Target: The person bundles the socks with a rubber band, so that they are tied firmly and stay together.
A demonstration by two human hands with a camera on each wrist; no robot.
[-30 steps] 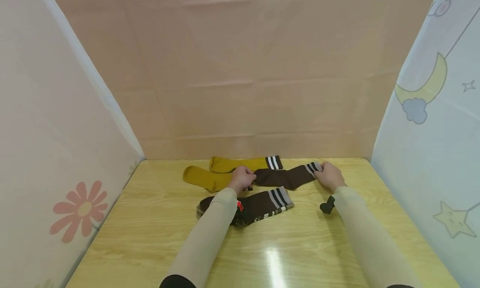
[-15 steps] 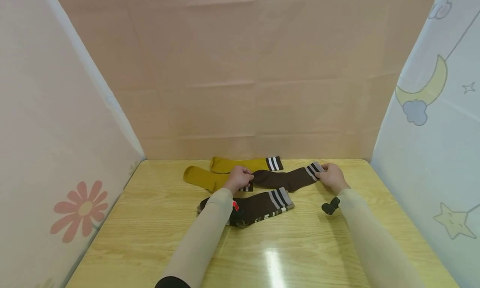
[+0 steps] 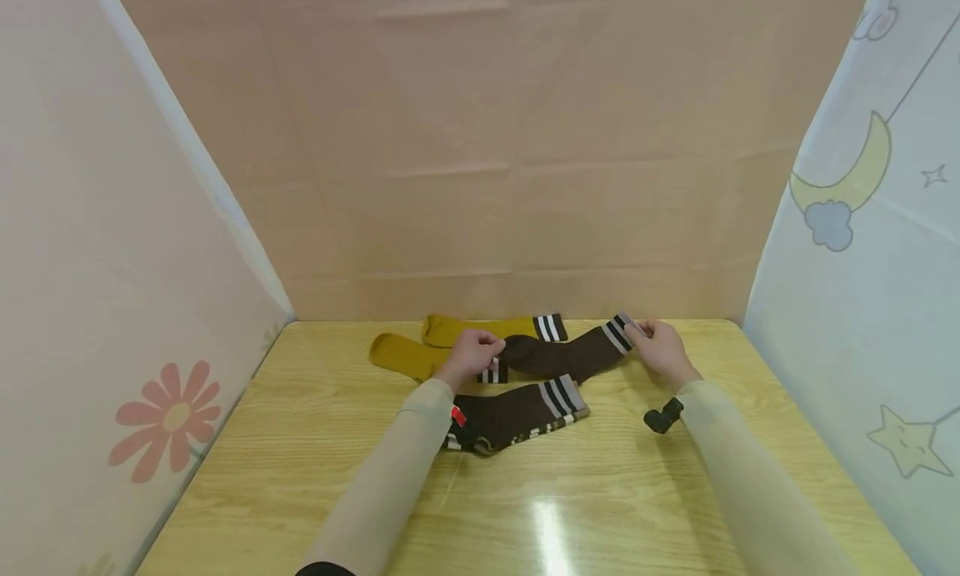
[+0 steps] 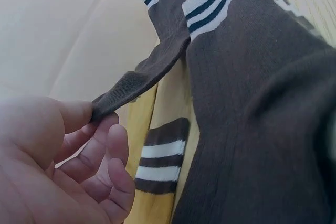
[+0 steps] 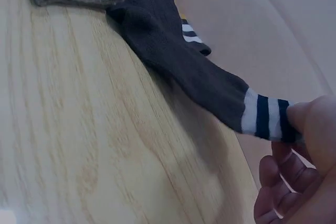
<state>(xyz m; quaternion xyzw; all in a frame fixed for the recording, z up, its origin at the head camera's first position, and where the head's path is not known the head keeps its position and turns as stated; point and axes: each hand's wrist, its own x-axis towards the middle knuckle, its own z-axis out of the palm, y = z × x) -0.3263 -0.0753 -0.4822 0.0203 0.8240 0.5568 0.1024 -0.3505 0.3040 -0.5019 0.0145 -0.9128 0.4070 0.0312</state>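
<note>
A dark brown sock [image 3: 558, 358] with a grey-and-black striped cuff is stretched between both hands. My left hand [image 3: 469, 355] pinches its toe end between thumb and fingers, as the left wrist view shows at the toe [image 4: 118, 95]. With thumb and fingertips my right hand [image 3: 662, 351] pinches the striped cuff [image 5: 265, 116]. Both ends are raised, and a shadow falls on the table under the cuff. Nearer the person, a second brown sock [image 3: 510, 413] lies flat on top of a patterned sock [image 3: 536, 432], partly covered by the left forearm.
Two mustard-yellow socks lie behind: the far yellow sock [image 3: 480, 330] along the back edge, and the near yellow sock [image 3: 405, 355] partly hidden by the left hand. The wooden table [image 3: 600, 493] meets a tan back sheet [image 3: 510, 184] and printed side panels.
Both hands have lifted the brown sock slightly, its cuff now tilting upward. The left hand shifted a little left, uncovering the striped cuff of the near yellow sock.
</note>
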